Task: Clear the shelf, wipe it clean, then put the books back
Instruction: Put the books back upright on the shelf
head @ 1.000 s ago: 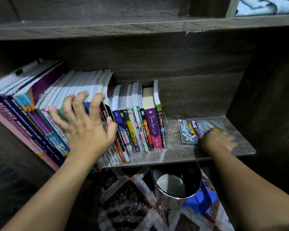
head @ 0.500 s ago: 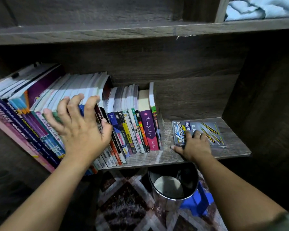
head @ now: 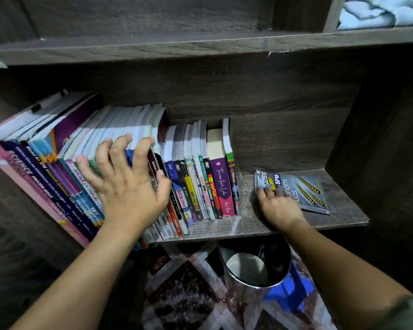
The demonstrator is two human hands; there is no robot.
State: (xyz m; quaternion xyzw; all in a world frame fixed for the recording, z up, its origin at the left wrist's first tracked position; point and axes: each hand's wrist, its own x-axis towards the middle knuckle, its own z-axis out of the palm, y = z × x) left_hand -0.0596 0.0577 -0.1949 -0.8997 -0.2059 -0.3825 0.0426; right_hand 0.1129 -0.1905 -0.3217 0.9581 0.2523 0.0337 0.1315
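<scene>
We could not see the spines behind the left hand (head: pixel 129 186), nor tell whether the blurred right hand (head: pixel 279 208) gripped or merely pressed the flat book (head: pixel 305 189) at the right end of the shelf (head: pixel 346 210), while the left fingers lay spread against the leaning row of books (head: pixel 208 177).

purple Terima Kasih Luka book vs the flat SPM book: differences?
Pose: the purple book stands upright in the row, spine out; the SPM book lies flat, cover up, apart from the row.
Contact: the right hand has its fingers on the SPM book; no hand touches the purple book.
Look: the purple book carries white script; the SPM book shows yellow-black stripes.
Both sit on the same shelf board.
</scene>
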